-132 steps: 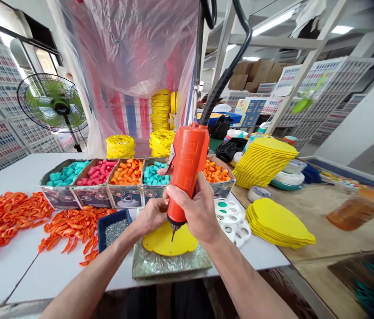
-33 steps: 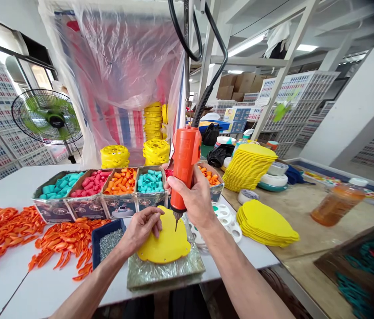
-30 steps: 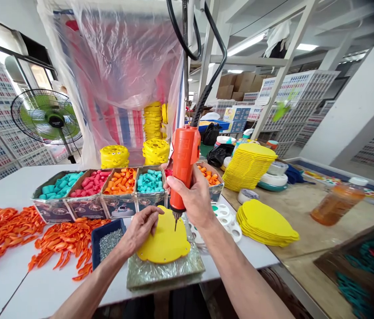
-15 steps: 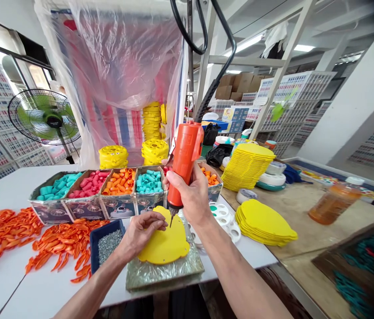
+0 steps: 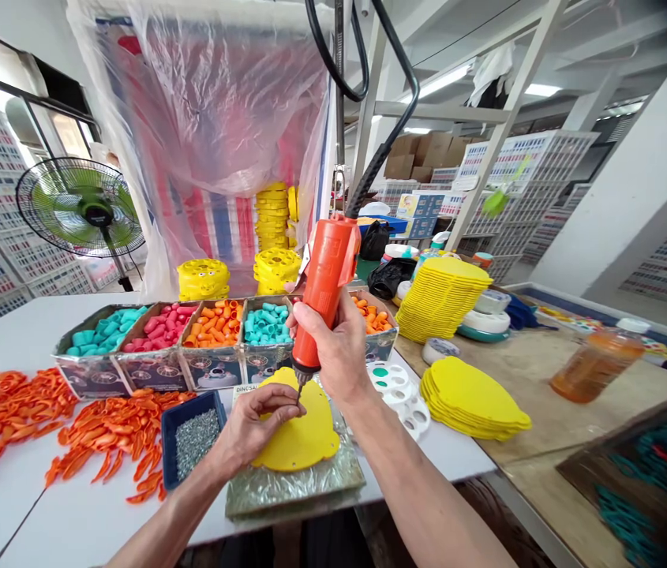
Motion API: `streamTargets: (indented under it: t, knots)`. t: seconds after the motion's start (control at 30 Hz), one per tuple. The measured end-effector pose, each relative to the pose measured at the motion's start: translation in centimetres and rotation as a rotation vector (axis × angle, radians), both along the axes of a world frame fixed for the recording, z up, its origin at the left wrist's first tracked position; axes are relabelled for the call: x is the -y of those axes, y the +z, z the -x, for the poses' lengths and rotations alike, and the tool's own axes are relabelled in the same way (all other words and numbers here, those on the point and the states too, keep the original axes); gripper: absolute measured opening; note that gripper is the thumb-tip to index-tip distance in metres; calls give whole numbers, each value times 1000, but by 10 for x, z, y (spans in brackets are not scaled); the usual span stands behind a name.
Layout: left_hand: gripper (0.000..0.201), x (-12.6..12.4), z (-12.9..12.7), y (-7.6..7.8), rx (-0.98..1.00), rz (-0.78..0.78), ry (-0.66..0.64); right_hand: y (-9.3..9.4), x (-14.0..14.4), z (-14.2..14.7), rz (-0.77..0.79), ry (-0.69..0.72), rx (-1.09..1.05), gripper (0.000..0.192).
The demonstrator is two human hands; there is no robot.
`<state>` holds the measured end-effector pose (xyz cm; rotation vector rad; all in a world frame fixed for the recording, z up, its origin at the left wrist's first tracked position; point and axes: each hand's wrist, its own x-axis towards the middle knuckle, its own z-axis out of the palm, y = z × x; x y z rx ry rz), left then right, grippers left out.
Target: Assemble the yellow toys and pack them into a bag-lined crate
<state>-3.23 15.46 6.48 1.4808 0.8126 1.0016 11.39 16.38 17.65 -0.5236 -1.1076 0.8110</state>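
My right hand [image 5: 342,355] is wrapped round an orange electric screwdriver [image 5: 328,264], which hangs from a black cable and tilts with its bit down and to the left. At the bit's tip, the thumb and fingers of my left hand [image 5: 256,422] are pinched together. Whatever they hold is too small to make out. Under both hands lies a flat yellow plastic plate [image 5: 306,442] with small holes along its edge. It rests on a plastic-wrapped block [image 5: 291,497]. Left of it, a dark blue tray [image 5: 168,454] contains many small metal screws [image 5: 196,442].
Cardboard bins [image 5: 211,371] of teal, red and orange plastic parts line the back. Orange pieces [image 5: 114,430] lie heaped at left. Stacked yellow plates [image 5: 472,394], white parts with round holes [image 5: 410,398] and a bottle [image 5: 597,363] stand at right.
The screwdriver has moved slightly left and down, bringing its bit to the fingertips of my left hand. My left hand has shifted a little to the right over the yellow plate.
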Motion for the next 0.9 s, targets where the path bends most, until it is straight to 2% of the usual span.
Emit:
streamTargets:
  t: [0.27,0.5,0.9]
  knots:
    - [31,2,0,0,6,11,-16,1,1,1,-6,6,-26,31]
    - [38,4,0,0,23,45,11,0,1,3,5,10,-16,35]
    - [41,0,3,-5,9,54,44,-4,0,5,-19,40,-11,29]
